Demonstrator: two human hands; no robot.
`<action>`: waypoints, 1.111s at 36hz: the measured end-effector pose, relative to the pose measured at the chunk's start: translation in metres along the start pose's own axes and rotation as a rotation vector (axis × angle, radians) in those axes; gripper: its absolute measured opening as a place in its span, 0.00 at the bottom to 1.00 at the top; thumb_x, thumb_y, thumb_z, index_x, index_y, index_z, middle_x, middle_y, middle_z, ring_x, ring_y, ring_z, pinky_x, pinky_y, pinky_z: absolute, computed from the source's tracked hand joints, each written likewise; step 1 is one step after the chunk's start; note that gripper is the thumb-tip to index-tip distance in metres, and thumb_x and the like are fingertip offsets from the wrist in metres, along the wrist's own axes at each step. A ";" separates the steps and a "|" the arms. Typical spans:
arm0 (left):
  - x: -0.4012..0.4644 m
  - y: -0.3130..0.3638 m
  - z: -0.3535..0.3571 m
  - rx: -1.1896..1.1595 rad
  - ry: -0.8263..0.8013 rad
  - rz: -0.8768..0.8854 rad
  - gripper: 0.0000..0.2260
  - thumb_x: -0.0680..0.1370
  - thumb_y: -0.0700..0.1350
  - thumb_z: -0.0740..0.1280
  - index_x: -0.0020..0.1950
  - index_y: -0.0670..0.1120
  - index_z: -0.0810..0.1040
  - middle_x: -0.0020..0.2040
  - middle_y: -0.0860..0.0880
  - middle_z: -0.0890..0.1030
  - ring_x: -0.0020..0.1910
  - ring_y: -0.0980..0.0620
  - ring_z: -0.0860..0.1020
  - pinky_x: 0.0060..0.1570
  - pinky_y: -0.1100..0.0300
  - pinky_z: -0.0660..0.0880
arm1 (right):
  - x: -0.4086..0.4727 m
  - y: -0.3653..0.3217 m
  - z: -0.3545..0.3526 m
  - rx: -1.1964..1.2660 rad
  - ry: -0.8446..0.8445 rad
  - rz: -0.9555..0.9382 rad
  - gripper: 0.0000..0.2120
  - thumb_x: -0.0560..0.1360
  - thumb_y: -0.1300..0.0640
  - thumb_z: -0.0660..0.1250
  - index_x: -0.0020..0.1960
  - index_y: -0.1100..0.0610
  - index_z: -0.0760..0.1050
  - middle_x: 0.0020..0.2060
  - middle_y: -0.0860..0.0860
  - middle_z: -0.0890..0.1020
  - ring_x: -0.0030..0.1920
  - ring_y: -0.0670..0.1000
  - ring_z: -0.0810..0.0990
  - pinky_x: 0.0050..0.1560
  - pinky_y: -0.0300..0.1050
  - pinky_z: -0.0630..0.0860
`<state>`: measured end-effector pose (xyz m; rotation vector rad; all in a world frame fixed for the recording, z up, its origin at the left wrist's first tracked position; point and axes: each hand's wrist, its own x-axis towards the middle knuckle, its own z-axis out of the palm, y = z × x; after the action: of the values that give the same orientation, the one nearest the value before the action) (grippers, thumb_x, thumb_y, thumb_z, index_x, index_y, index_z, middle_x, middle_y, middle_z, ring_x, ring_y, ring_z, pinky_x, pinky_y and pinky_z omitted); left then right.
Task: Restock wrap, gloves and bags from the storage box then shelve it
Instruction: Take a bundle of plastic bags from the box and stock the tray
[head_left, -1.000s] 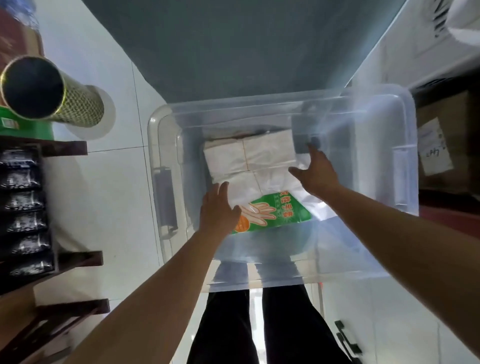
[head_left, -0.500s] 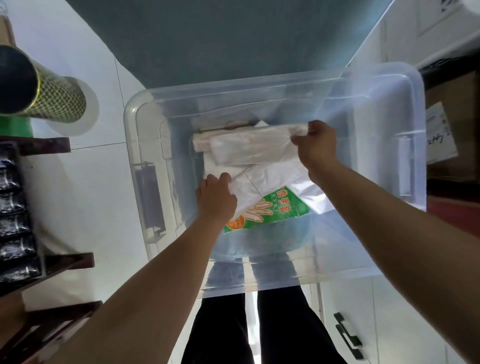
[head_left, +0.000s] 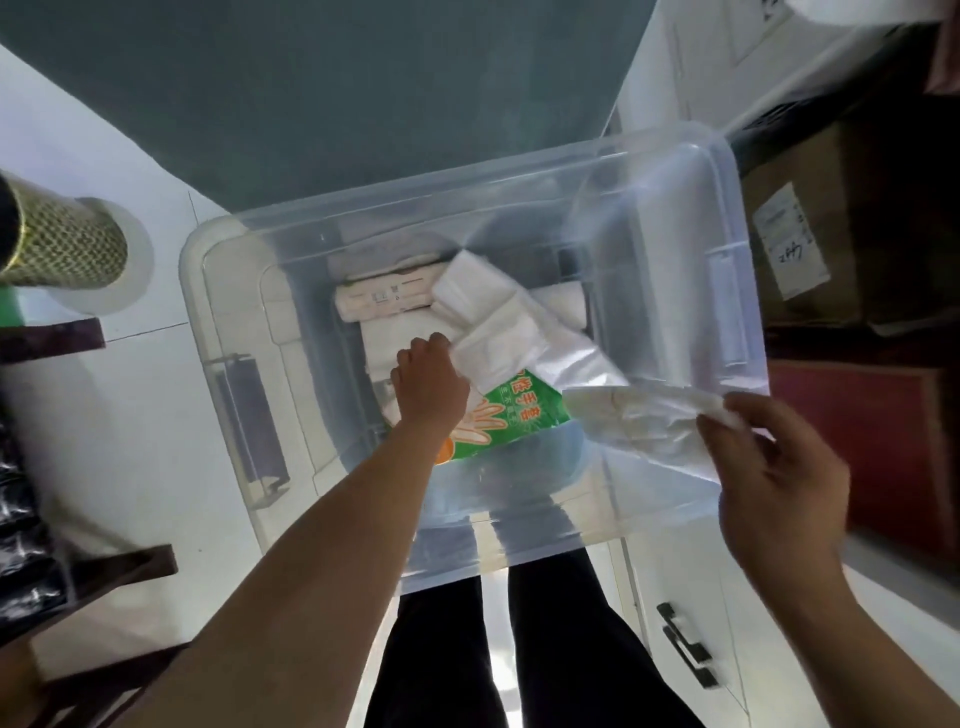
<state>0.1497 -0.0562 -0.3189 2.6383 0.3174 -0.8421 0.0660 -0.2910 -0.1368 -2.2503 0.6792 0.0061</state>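
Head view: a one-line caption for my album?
Right hand lifts a white bag bundle from the clear storage box; left hand grips another.

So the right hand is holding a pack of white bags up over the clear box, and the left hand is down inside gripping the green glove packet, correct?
Not quite. In the head view the left hand is down inside the clear box, but it grips a folded white bag bundle; the green glove packet lies beneath, untouched by its fingers. The right hand does hold a pack of white bags up over the box.
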 end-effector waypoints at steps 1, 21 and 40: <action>0.000 0.000 -0.003 -0.036 -0.028 -0.009 0.13 0.74 0.42 0.69 0.57 0.44 0.73 0.55 0.43 0.78 0.56 0.40 0.75 0.52 0.49 0.71 | 0.001 0.000 -0.004 -0.021 0.002 -0.009 0.07 0.74 0.60 0.72 0.51 0.53 0.82 0.41 0.50 0.81 0.43 0.53 0.81 0.46 0.49 0.76; -0.188 0.072 -0.245 -0.781 -0.314 0.247 0.16 0.75 0.39 0.73 0.58 0.56 0.83 0.52 0.56 0.85 0.49 0.55 0.83 0.50 0.61 0.79 | 0.035 -0.137 -0.139 0.547 -0.560 -0.201 0.11 0.61 0.57 0.77 0.42 0.58 0.85 0.54 0.54 0.81 0.56 0.51 0.81 0.58 0.44 0.75; -0.320 0.076 -0.242 -1.063 -0.807 0.497 0.18 0.80 0.37 0.64 0.66 0.54 0.78 0.60 0.48 0.83 0.58 0.49 0.81 0.56 0.52 0.79 | -0.099 -0.191 -0.207 0.603 -0.175 0.079 0.05 0.66 0.63 0.79 0.40 0.57 0.87 0.39 0.53 0.87 0.40 0.50 0.86 0.44 0.43 0.80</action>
<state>0.0430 -0.0634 0.0752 1.1930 -0.1065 -1.0597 0.0300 -0.2787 0.1594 -1.6237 0.5798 0.0327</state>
